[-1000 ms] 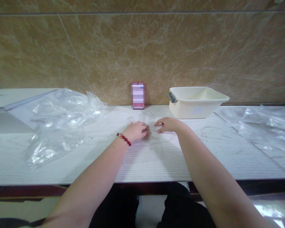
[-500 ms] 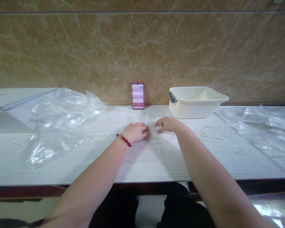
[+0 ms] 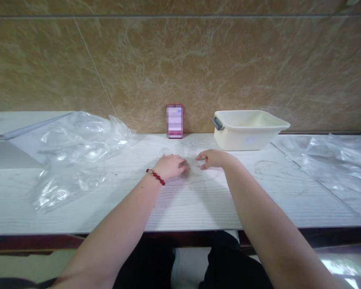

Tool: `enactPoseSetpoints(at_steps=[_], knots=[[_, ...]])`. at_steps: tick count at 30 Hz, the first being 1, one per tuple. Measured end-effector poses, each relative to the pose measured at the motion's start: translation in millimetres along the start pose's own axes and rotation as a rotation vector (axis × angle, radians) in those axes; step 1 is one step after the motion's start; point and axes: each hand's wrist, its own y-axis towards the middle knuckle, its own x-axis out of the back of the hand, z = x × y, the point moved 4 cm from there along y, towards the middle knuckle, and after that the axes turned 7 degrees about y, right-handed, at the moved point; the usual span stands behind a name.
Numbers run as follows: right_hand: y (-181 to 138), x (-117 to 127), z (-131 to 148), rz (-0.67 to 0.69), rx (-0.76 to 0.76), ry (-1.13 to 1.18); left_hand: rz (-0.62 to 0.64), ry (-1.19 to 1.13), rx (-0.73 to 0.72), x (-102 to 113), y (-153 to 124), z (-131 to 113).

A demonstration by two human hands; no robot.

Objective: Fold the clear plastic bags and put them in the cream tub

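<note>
My left hand (image 3: 170, 166), with a red bead bracelet (image 3: 156, 176) at the wrist, rests palm down over the white wood-grain table (image 3: 180, 212). Its fingers are bent a little and spread, pointing right. Across a small gap is my right hand (image 3: 212, 158), its thumb and index finger apart and pointing left. Faint outlines of a see-through, film-like thing (image 3: 195, 182) show on the table between and in front of the hands; its kind is unclear. No held object is visible in either hand.
A phone (image 3: 175, 121) leans on the marble wall. Right of it stands a cream plastic bin (image 3: 243, 138) with a grey handle. Crumpled clear plastic bags lie left (image 3: 78, 160) and right (image 3: 333, 160). A white box (image 3: 12, 154) is at far left.
My left hand has shifted very slightly left, widening the gap to my right hand a little. Nothing else has visibly moved.
</note>
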Motion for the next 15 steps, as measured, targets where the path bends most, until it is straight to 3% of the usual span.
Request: enactPoseSetpoints(at_steps=[3,9,15], knots=[[0,0,0,0.007,-0.015,-0.002,-0.001,-0.026,0.009,-2,1,-1],[2,-2,-3,0.015,0.001,0.008,0.061,-0.060,-0.109,-8,2,-15],[0,-1,-3,0.023,0.003,0.027,0.096,-0.088,-0.091,-8,1,-14]])
